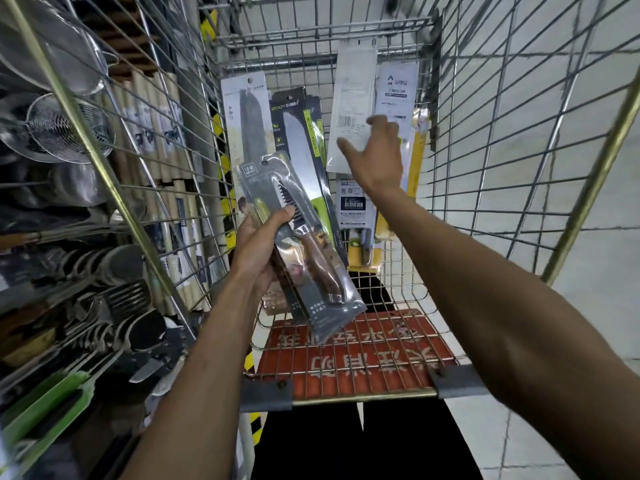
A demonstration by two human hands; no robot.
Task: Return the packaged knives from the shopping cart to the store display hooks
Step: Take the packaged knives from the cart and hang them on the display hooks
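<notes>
The shopping cart [485, 140] holds several packaged knives [298, 140] that lean against its far wall. The left hand [256, 247] has its fingers closed around one packaged knife with a wooden handle [304, 244], held above the cart. The right hand [375, 154] is spread open, touching a white pack [353, 98] but not yet gripping it. I think it should pinch the card edge, then lift straight up.

Left hand [258, 244] grips a clear-packed knife [304, 244] over the wire cart [519, 140]. Right hand [375, 157], fingers spread, reaches a white pack [351, 109] among packs standing against the cart's far wall.
</notes>
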